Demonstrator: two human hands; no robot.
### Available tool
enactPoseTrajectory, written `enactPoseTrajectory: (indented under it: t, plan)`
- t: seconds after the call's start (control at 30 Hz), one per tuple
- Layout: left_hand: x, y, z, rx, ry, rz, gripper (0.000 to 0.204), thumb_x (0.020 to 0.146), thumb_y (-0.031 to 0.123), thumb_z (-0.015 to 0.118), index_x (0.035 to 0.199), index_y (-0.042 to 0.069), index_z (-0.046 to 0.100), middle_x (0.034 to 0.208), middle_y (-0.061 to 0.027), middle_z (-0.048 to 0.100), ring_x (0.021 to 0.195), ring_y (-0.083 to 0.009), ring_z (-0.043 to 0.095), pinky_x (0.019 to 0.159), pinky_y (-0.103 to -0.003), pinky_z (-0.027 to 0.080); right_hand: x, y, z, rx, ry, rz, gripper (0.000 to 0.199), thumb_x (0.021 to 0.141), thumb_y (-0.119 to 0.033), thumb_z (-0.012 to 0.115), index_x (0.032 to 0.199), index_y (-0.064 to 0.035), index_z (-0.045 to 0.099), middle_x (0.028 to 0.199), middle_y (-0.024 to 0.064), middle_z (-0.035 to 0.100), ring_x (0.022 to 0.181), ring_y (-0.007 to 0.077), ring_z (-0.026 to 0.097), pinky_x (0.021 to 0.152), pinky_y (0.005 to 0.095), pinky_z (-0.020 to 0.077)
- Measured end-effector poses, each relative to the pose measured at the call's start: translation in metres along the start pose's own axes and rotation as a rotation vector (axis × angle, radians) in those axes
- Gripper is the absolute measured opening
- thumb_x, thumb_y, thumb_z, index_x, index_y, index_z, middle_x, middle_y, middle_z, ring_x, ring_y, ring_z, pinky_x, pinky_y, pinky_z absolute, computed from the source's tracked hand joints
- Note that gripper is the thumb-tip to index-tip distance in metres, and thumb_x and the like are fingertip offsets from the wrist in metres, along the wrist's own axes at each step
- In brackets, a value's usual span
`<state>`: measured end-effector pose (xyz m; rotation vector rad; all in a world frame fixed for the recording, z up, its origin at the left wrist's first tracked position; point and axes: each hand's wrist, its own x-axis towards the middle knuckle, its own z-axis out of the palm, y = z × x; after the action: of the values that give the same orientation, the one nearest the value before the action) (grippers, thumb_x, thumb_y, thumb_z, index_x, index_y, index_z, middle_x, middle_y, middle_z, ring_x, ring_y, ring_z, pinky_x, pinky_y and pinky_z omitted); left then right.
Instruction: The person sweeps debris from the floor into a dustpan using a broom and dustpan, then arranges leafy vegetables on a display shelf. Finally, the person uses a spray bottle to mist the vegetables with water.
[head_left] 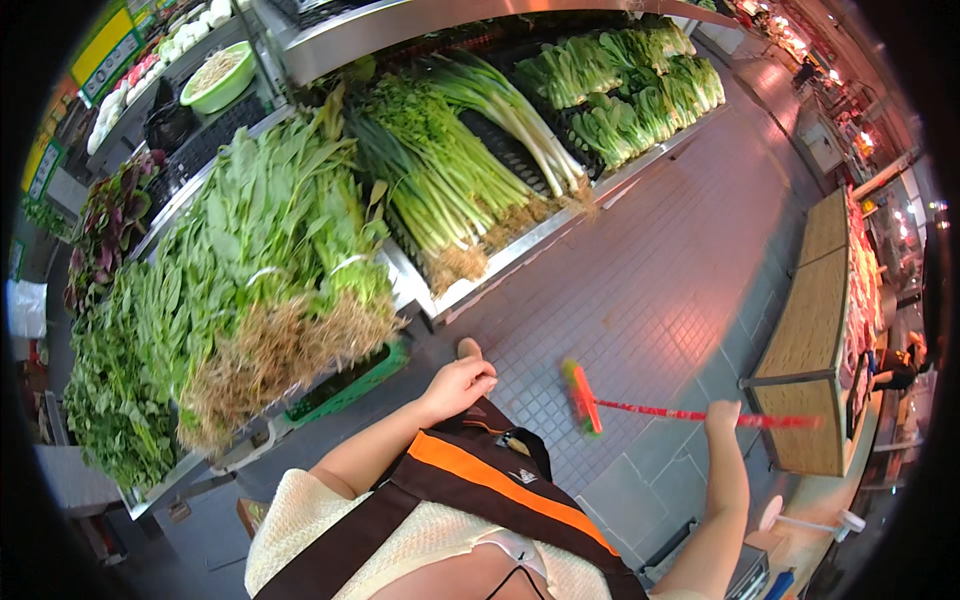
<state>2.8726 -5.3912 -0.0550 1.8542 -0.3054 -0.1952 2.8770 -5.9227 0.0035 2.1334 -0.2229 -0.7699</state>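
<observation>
Nearest, low in view: dark apron (pixel 510 490) with an orange stripe, over a cream knit top (pixel 310 520). Left hand (pixel 458 388) ahead of the waist, fingers curled inward, nothing seen in it; whether the fingertips meet the palm, cannot tell. Right hand (pixel 722 415) out to the person's right, its grip clamped round the red handle of a broom (pixel 655 410). Key relation: the broom's long axis runs nearly level across the view, dipping slightly rightward; the orange-and-green head (pixel 582 398) lies to the left of the right grip, a short end of handle sticking out past it on the other side. Right hand alone is on the shaft; left hand stands apart, beyond the head end. Head is over the tiled floor (pixel 640 270), slightly blurred; contact with the tiles, cannot tell. Farther left, a green crate (pixel 345 388) under rooted leafy greens (pixel 245 215); past these, leeks (pixel 520 130) on a metal-edged display. Off to the right, a wood-panelled counter (pixel 805 330), well apart from the broom head. Farthest, reddish lights along the aisle, indistinct.
</observation>
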Motion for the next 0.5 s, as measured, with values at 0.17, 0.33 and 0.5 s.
enactPoseTrajectory:
  t: [0.17, 0.33, 0.5]
  plan:
    - [0.081, -0.032, -0.003, 0.084, 0.121, -0.039, 0.014, 0.078, 0.018, 0.059, 0.084, 0.005, 0.059, 0.079, -0.0107, 0.058, 0.071, -0.0273, 0.058, 0.064, -0.033, 0.046, 0.108, 0.028, -0.092, -0.236, 0.049, -0.037, 0.026, 0.084, -0.021, 0.046, 0.104, -0.0173, 0.063, 0.105, 0.0004, 0.061, 0.101, 0.0175, 0.054, 0.085, 0.0388, 0.0306]
    - [0.157, -0.034, -0.035, 0.091, 0.207, -0.114, 0.017, 0.078, 0.018, 0.059, 0.085, 0.003, 0.058, 0.077, -0.0119, 0.058, 0.072, -0.0277, 0.058, 0.063, -0.035, 0.045, 0.217, -0.015, -0.178, -0.24, 0.04, -0.171, 0.024, 0.082, -0.021, 0.047, 0.099, -0.0168, 0.064, 0.099, 0.0026, 0.062, 0.099, 0.0186, 0.055, 0.085, 0.0404, 0.0307]
    - [0.207, -0.05, -0.059, 0.068, 0.337, -0.165, 0.017, 0.079, 0.017, 0.058, 0.087, 0.003, 0.059, 0.082, -0.0118, 0.06, 0.075, -0.0246, 0.059, 0.066, -0.032, 0.046, 0.312, -0.08, -0.254, -0.4, 0.173, -0.366, 0.026, 0.084, -0.022, 0.045, 0.102, -0.0167, 0.064, 0.103, 0.0006, 0.062, 0.097, 0.0171, 0.056, 0.089, 0.0435, 0.0278]
